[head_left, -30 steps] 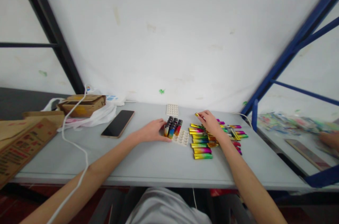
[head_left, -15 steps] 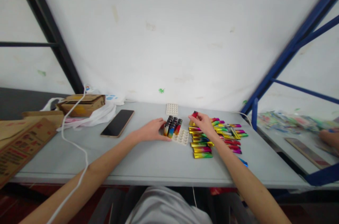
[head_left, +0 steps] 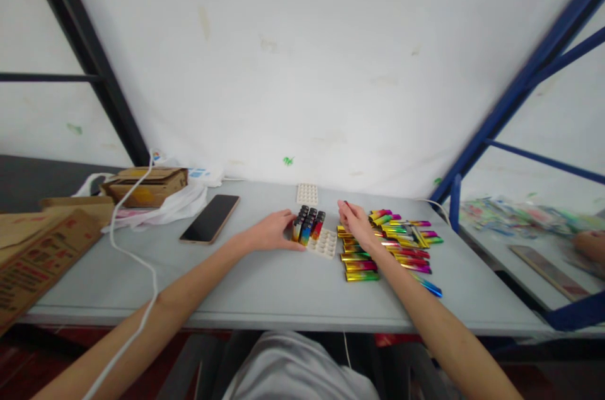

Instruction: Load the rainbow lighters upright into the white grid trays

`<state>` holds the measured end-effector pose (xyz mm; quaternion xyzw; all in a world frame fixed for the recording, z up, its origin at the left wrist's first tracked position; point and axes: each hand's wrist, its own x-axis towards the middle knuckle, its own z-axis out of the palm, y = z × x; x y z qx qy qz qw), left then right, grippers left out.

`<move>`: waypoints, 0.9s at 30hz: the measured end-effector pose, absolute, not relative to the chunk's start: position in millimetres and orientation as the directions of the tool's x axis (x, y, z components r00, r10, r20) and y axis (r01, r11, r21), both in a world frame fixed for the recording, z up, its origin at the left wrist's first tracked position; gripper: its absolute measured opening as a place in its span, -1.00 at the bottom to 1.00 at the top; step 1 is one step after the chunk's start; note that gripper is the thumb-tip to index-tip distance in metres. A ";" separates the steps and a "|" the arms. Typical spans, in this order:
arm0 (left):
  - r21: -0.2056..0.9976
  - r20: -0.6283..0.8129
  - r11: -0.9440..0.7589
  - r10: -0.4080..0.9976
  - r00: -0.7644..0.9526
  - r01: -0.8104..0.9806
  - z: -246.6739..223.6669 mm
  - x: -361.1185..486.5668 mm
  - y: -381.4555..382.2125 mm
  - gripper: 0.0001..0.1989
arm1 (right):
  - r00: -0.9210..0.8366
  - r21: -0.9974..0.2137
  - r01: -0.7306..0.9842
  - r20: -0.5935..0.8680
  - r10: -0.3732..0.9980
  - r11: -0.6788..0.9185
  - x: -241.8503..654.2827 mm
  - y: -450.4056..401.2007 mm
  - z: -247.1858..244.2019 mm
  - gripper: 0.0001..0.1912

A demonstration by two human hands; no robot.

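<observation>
Grey table [head_left: 265, 286] meets a white wall; left hand [head_left: 271, 233] rests open against the tray [head_left: 322, 244], right hand [head_left: 353, 222] pinches a lighter [head_left: 345, 204] just right of it

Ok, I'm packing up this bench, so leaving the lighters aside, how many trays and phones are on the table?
White plastic holed trays: 2
Black flat smartphone: 1
Total: 3
Rainbow metallic lighters: too small and blurred to count; the right hand pinches one in its fingers.
</observation>
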<state>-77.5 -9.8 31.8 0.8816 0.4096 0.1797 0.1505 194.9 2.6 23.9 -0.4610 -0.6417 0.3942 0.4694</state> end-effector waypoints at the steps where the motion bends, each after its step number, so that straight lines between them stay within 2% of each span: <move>1: 0.413 0.193 -0.621 0.775 0.602 0.667 31.9 -77.6 -9.9 -0.35 | -0.102 -0.919 0.270 0.269 0.958 0.287 195.0 3.2 22.1 -0.42; 4: 0.407 0.190 -0.621 0.775 0.603 0.669 31.7 -77.7 -9.7 -0.35 | -0.030 -0.856 0.412 0.329 0.944 0.312 195.4 4.5 18.0 -0.47; 7: 0.394 0.190 -0.626 0.772 0.607 0.673 31.0 -77.9 -8.9 -0.34 | -0.024 -0.819 0.469 0.362 0.932 0.330 194.9 4.8 16.0 -0.57; 13: 0.386 0.180 -0.627 0.770 0.612 0.677 31.0 -77.9 -8.6 -0.31 | -0.079 -0.798 0.447 0.414 0.907 0.404 192.0 -0.8 19.0 -0.56; 20: 0.393 0.202 -0.642 0.759 0.620 0.658 29.8 -78.1 -8.6 -0.33 | -0.252 -0.779 0.378 0.433 0.865 0.500 185.9 -21.4 39.1 -0.63; 24: 0.377 0.193 -0.643 0.758 0.623 0.666 29.6 -78.3 -8.5 -0.31 | -0.297 -0.600 0.443 0.603 0.740 0.666 184.0 -28.4 48.3 -0.65; 27: 0.381 0.189 -0.640 0.761 0.621 0.668 31.2 -77.9 -9.7 -0.32 | -0.353 -0.516 0.481 0.626 0.695 0.709 182.4 -32.3 49.2 -0.67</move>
